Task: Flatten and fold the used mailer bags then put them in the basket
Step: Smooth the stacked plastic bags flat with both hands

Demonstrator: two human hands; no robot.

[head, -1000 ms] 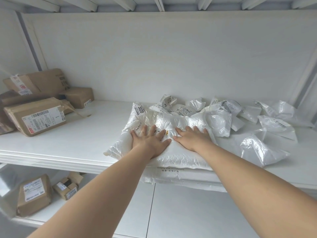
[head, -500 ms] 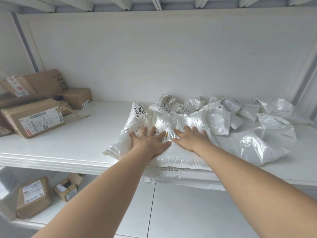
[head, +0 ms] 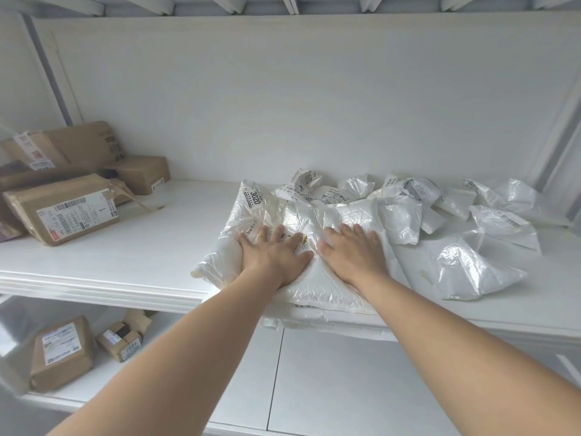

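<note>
A large white mailer bag [head: 257, 215] with a "3020" label lies on the white shelf [head: 125, 247], its near edge hanging over the shelf front. My left hand [head: 273, 250] and my right hand [head: 352, 250] press flat on it side by side, fingers straight and spread. Behind and to the right lies a heap of several crumpled white mailer bags [head: 465, 265]. No basket is in view.
Brown cardboard parcels [head: 63, 209] are stacked at the shelf's left end. Two more parcels [head: 63, 354] sit on the lower shelf at the left. A white back wall closes the shelf, and slats run overhead.
Both hands stay pressed on the big bag. The bag looks slightly flatter under the palms; the view has shifted a little.
</note>
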